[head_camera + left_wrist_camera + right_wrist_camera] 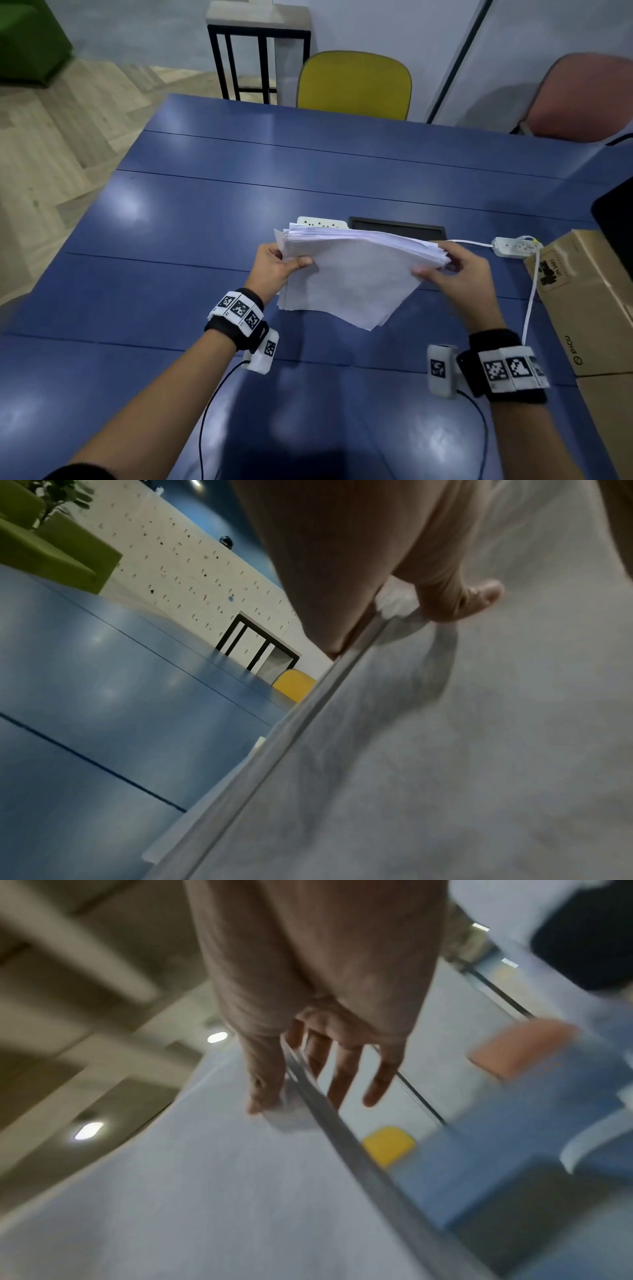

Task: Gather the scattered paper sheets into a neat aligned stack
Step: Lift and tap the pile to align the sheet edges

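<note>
A thick stack of white paper sheets [352, 274] is held up off the blue table [171, 222], tilted, its lower corner hanging toward me. My left hand [279, 265] pinches its left edge, thumb on the near face. My right hand [452, 270] pinches the right edge, thumb on the near face and fingers behind. The sheet edges are fanned and uneven along the top. In the left wrist view the thumb [462, 601] presses the paper stack [445, 750]. The blurred right wrist view shows my fingers [346, 1074] behind the stack [205, 1191].
A white power strip [515, 246] with its cable lies right of the stack, beside a cardboard box [589, 301] at the table's right edge. Another white strip [322, 222] and a black cable hatch [397, 228] lie behind the paper. Yellow chair [354, 84] and pink chair [582, 99] stand across the table.
</note>
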### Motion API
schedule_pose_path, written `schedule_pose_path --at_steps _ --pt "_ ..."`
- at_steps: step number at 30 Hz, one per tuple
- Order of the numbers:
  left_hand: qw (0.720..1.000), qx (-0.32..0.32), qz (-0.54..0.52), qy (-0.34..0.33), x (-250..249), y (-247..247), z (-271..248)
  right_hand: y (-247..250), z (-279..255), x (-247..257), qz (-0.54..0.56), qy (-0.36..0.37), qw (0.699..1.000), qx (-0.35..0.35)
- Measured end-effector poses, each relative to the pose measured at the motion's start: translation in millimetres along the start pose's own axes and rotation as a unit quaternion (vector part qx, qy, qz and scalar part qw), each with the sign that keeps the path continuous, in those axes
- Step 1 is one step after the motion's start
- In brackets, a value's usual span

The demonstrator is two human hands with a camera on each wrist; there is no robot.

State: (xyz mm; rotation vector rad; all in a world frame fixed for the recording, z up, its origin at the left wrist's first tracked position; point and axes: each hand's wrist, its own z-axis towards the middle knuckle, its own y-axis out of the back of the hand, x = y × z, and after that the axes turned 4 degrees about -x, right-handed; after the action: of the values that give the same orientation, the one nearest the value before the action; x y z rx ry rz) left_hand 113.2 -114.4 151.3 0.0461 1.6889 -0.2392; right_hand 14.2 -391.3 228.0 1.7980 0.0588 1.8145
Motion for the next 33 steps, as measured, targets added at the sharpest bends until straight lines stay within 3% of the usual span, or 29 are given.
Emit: schedule_pose_path --at_steps 2,6,12,20,25,30,33 --pt "1.0 0.018 0.004 0.001 -7 0 1 -13 -1 -21 0.155 -0.024 0.988 -0.006" --pt "0.998 0.058 0.0 -0.031 -25 -2 3 -37 -2 -43 0.238 -0.051 0.97 -0.023" --pt "0.994 0.067 0.002 -0.082 -35 -6 -1 -43 8 -28 0.243 -0.052 0.967 -0.06" --pt "0.997 0.062 0.03 0.029 -16 -12 0 -49 6 -37 0.222 -0.063 0.972 -0.036" --pt "0.999 0.02 0.016 -0.025 -21 -20 -7 -47 8 -41 0.258 -0.069 0.962 -0.054" --pt "0.998 0.057 -0.006 -0.003 -13 -12 -16 -49 4 -51 0.234 -0.088 0.967 -0.057" --pt "1.0 0.005 0.009 -0.012 -13 -13 -17 -51 2 -55 0.22 -0.082 0.97 -0.064"
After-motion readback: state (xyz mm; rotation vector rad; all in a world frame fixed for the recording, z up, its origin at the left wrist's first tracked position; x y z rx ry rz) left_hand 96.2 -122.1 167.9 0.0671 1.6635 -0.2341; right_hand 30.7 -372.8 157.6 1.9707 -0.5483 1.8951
